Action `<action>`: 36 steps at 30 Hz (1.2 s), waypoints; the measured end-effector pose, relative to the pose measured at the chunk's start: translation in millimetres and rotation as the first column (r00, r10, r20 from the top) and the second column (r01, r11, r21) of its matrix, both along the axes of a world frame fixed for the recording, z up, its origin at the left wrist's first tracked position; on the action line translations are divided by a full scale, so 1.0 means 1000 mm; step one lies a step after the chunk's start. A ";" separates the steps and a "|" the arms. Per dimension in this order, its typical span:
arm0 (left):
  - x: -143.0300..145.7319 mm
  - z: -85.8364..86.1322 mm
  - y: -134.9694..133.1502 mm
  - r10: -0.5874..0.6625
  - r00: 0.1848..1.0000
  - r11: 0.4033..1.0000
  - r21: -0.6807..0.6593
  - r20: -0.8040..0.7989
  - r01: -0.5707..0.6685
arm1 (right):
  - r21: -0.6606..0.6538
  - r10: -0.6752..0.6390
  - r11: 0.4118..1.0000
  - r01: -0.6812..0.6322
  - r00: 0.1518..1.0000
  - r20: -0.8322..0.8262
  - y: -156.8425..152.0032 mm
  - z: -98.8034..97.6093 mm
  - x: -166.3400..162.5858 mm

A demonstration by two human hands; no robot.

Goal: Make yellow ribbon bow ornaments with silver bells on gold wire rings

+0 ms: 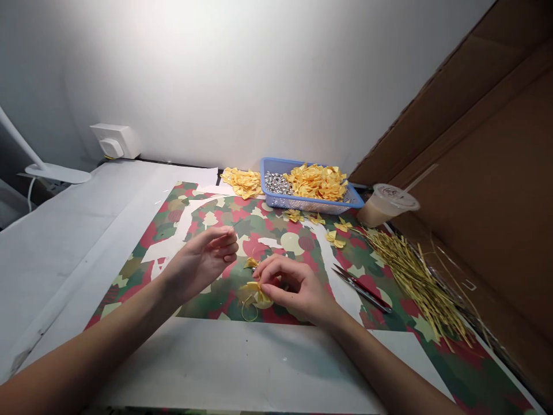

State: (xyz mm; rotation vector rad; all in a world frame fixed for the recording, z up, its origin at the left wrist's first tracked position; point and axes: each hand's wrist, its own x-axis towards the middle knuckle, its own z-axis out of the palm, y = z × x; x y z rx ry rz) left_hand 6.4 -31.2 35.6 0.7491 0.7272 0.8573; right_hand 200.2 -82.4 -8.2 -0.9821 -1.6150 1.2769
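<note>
My right hand (pixel 290 286) rests on the patterned sheet (pixel 207 288), its fingers pinched on a small yellow ribbon bow (pixel 254 294) with a thin gold loop hanging below it. My left hand (pixel 203 260) hovers just left of it, fingers curled together with the fingertips near the bow; whether it holds anything is hidden. A second small yellow piece (pixel 251 263) lies between the two hands.
A blue basket (pixel 280 200) at the back holds yellow bows and silver beads. Loose yellow bows (pixel 242 181) lie beside it. Scissors (pixel 360 287), a bundle of gold twist ties (pixel 415 276) and a lidded cup (pixel 386 204) lie right. Cardboard (pixel 488 173) stands at right.
</note>
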 end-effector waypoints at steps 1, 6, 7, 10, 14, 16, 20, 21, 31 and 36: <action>0.000 0.002 0.000 0.023 0.999 0.999 -0.044 0.035 -0.021 | -0.008 0.026 1.000 -0.026 1.000 0.004 0.000 0.001 0.000; -0.001 0.010 0.001 0.155 0.982 0.975 -0.176 0.103 -0.135 | -0.009 0.115 0.993 -0.115 0.993 0.021 0.001 0.002 0.001; -0.002 0.012 0.002 0.178 0.978 0.972 -0.176 0.112 -0.156 | -0.008 0.128 0.992 -0.128 0.991 0.024 0.001 0.001 0.001; -0.006 0.014 0.006 0.249 0.959 0.961 -0.162 0.138 -0.226 | -0.008 0.149 0.989 -0.149 0.988 0.035 0.002 0.000 0.002; -0.011 0.016 0.012 0.323 0.930 0.941 -0.162 0.177 -0.296 | -0.012 0.174 0.985 -0.174 0.983 0.048 0.002 -0.001 0.003; -0.012 0.017 0.014 0.336 0.921 0.938 -0.162 0.196 -0.308 | -0.011 0.185 0.983 -0.184 0.982 0.049 0.002 0.000 0.004; -0.013 0.017 0.013 0.350 0.911 0.930 -0.193 0.216 -0.312 | -0.015 0.196 0.981 -0.195 0.979 0.051 0.003 0.003 0.006; -0.013 0.017 0.013 0.355 0.908 0.928 -0.204 0.220 -0.313 | -0.017 0.198 0.980 -0.198 0.979 0.052 0.004 0.003 0.007; -0.016 0.025 0.015 0.404 0.878 0.911 -0.204 0.258 -0.359 | -0.042 0.247 0.969 -0.244 0.967 0.066 0.006 0.003 0.010; -0.017 0.023 0.017 0.432 0.866 0.897 -0.219 0.253 -0.383 | -0.060 0.261 0.964 -0.257 0.964 0.052 0.007 0.002 0.010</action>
